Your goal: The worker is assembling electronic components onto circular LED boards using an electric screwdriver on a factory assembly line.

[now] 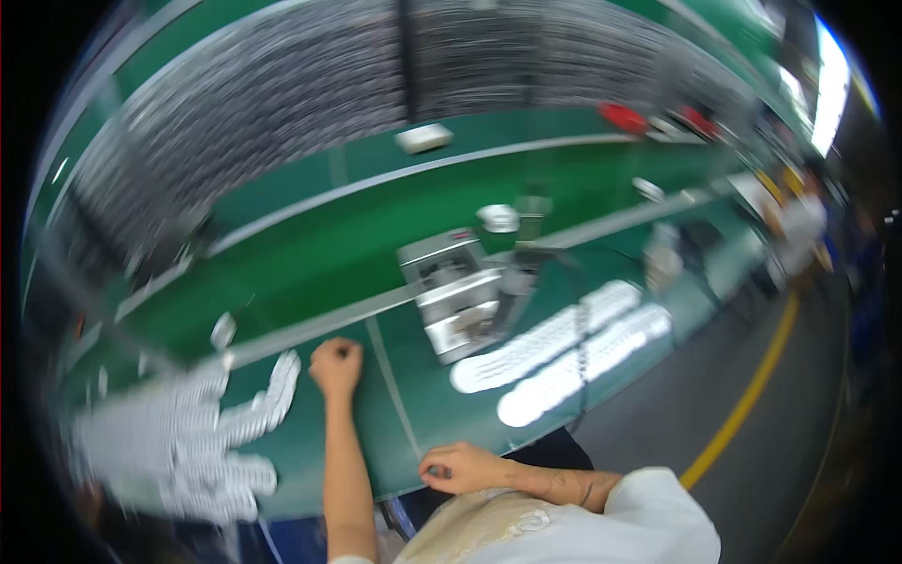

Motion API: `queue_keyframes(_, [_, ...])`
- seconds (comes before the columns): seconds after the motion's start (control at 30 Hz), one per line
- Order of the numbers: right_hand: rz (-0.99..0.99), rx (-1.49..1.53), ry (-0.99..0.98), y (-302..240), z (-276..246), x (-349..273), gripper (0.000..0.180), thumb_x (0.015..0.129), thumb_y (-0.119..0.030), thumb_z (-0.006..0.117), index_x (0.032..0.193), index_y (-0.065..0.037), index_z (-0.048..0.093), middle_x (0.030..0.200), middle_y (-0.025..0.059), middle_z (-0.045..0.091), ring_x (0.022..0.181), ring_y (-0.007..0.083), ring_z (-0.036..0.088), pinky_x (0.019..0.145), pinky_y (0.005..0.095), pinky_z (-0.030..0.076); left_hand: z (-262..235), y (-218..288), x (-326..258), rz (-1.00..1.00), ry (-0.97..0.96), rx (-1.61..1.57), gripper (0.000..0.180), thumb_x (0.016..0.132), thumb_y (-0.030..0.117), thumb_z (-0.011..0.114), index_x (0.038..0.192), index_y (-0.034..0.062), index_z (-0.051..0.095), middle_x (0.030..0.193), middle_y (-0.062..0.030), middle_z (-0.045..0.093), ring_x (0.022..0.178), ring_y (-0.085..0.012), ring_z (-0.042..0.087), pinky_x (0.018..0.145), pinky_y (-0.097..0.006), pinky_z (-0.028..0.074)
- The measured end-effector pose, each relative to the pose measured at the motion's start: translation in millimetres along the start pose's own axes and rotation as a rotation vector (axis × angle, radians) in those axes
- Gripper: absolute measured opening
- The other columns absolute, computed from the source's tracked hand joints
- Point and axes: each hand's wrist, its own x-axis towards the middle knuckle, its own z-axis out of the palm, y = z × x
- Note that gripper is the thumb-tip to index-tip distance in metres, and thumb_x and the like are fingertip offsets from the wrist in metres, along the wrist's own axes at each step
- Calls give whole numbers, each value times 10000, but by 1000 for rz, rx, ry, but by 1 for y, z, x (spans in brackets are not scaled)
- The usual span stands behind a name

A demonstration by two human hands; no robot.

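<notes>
My left hand (336, 367) is above the green table (390, 414), beside the nearest end of several long white rows (193, 437) of what look like stacked thin pieces. Its fingers are curled closed; a dark spot shows between them, and I cannot make out what it is. My right hand (458, 467) rests by the table's near edge, close to my body, fingers bent inward. What lies inside it, if anything, is hidden. Ahead, to the right of the left hand, stands a silver-grey metal machine (458, 291). Motion blurs the whole picture.
Two long white rows (587, 362) lie right of the machine. A white roll-like object (498, 218) stands behind it. On the back shelf are a white box (424, 138) and a red object (623, 117). A person (799, 226) is at the far right, near a yellow floor line (752, 399).
</notes>
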Motion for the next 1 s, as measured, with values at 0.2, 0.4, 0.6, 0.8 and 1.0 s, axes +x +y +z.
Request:
queue_keyframes(0.2, [-35,93,148,-1,-3,-8,88,800,-107,607,792,-21,592,734,82,624,564,169,599,514,280,460,31,2,26,-166,46,-155,294,809,334,593,798,43,633,657,-95,618,616,-230,592,587,-355,446])
queue_keyframes(0.4, [-56,67,251,-5,2,-10,92,790,-105,613,777,-15,599,673,82,620,540,160,583,501,283,450,36,12,31,-82,52,-367,256,786,184,648,656,25,495,547,-49,494,499,-151,438,509,-300,369])
queue_keyframes(0.6, [-44,51,284,-4,6,-16,102,783,-112,622,752,-18,599,654,72,622,547,159,589,512,282,456,40,-9,31,-3,99,-371,296,723,32,653,618,44,377,536,-42,423,502,-147,383,498,-314,341])
queue_keyframes(0.8, [-74,-49,233,-13,3,-8,119,779,-145,644,760,-35,603,684,80,624,556,198,599,515,294,462,35,-24,26,12,140,-409,328,695,21,654,592,62,345,546,-10,328,544,-141,314,504,-318,318])
queue_keyframes(1.0, [-74,-21,294,1,2,-26,94,792,-123,639,769,-40,602,691,57,594,520,147,578,484,273,450,44,6,17,-29,94,-339,245,724,88,664,621,35,447,538,-29,420,534,-116,384,511,-292,372])
